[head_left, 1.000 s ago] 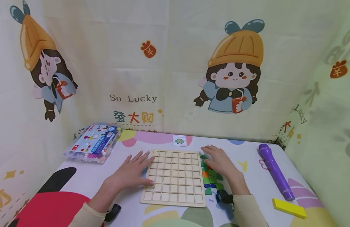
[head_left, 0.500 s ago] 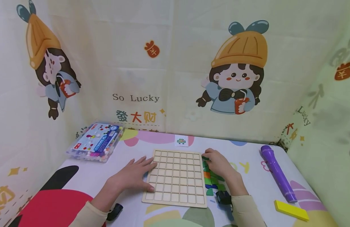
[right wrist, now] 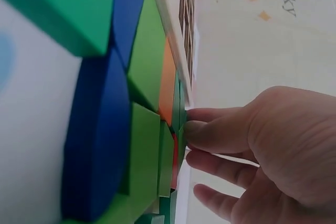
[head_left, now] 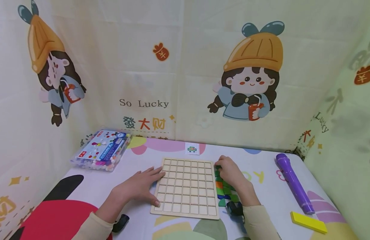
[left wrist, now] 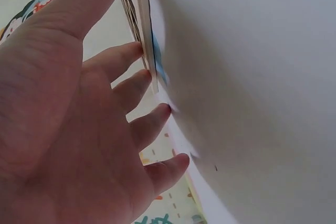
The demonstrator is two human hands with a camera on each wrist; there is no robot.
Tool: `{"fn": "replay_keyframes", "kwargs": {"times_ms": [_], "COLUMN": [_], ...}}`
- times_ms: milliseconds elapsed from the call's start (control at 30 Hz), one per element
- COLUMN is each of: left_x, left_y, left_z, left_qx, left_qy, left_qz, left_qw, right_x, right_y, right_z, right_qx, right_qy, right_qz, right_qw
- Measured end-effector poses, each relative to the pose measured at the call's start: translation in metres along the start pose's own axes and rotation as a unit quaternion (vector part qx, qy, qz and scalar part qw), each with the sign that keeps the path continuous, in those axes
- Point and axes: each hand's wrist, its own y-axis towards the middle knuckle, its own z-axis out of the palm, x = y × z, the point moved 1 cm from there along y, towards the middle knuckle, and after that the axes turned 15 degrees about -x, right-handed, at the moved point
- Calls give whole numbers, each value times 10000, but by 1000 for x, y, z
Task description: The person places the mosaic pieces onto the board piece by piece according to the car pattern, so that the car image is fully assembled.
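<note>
- The board (head_left: pixel 185 186) lies flat between the two hands: pale, wood-like, a squarish frame with thin ridges dividing it into shallow square cells.
- Its side edges run forward, away from the person, the near edge slightly turned; I cannot tell whether one side is longer.
- The left hand (head_left: pixel 136 186) is spread at the board's left edge, fingers apart, thumb and fingertips at the rim.
- The right hand (head_left: pixel 233 171) is curled beyond the far right corner, thumb and forefinger close together at the green pieces; whether they pinch one I cannot tell.
- Below the right hand, coloured pieces (head_left: pixel 226 191) form a strip along the board's right edge, its long axis running forward.
- They are smooth, thick blocks: straight-sided light green ones, an orange piece (head_left: pixel 219 185), and a dark blue piece (right wrist: pixel 97 135) with a curved side.
- Ahead, between the hands, lies a printed card (head_left: pixel 192 149).
</note>
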Motion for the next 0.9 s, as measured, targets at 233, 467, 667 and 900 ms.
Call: {"fn": "replay_keyframes", "kwargs": {"times_ms": [233, 467, 667, 900], "left_x": [-3, -5, -2, 1], "left_y": [-3, -4, -2, 0], "left_z": [-3, -4, -2, -1], "left_qx": [22, 27, 45, 129], "left_qy": [-131, -133, -81, -75], "left_qz": [15, -8, 46, 7], "left_qw": [9999, 9999, 9999, 9999], "right_x": [-2, -7, -6, 6], "right_y": [2, 3, 2, 2], "right_z": [-2, -3, -7, -15], "right_qx": [139, 82, 126, 95], "right_qy": [21, 36, -3, 1], "right_qz": [523, 730, 894, 776], "right_qw": [9985, 9973, 9959, 9969]}}
